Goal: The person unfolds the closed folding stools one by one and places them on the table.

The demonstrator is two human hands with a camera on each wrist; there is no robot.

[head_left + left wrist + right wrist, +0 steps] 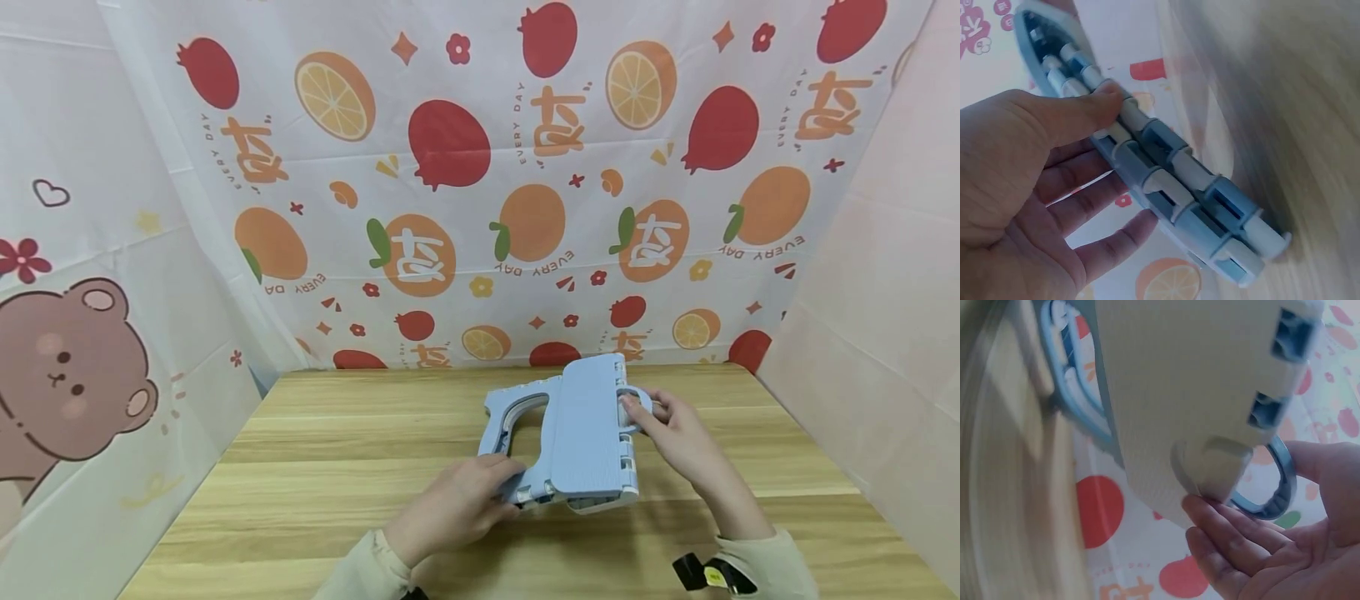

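Note:
A light blue and white plastic folding stool (588, 429) is held tilted over the table, its flat panel toward the head camera. Beside the panel, an arched leg frame (495, 425) surrounds an opening. My left hand (465, 500) grips the near lower edge of that frame. The left wrist view shows my left thumb lying across two rows of hinge joints (1166, 162), with the fingers underneath. My right hand (675, 429) holds the stool's right side at the ring handle (637, 408). In the right wrist view its fingertips touch the pale underside by a raised tab (1225, 465).
A wood-grain table (337, 450) lies beneath the hands. Behind it hangs a white curtain (517, 283) printed with fruit, and more pale cloth hangs at left and right. A dark strap (712, 575) circles the right wrist.

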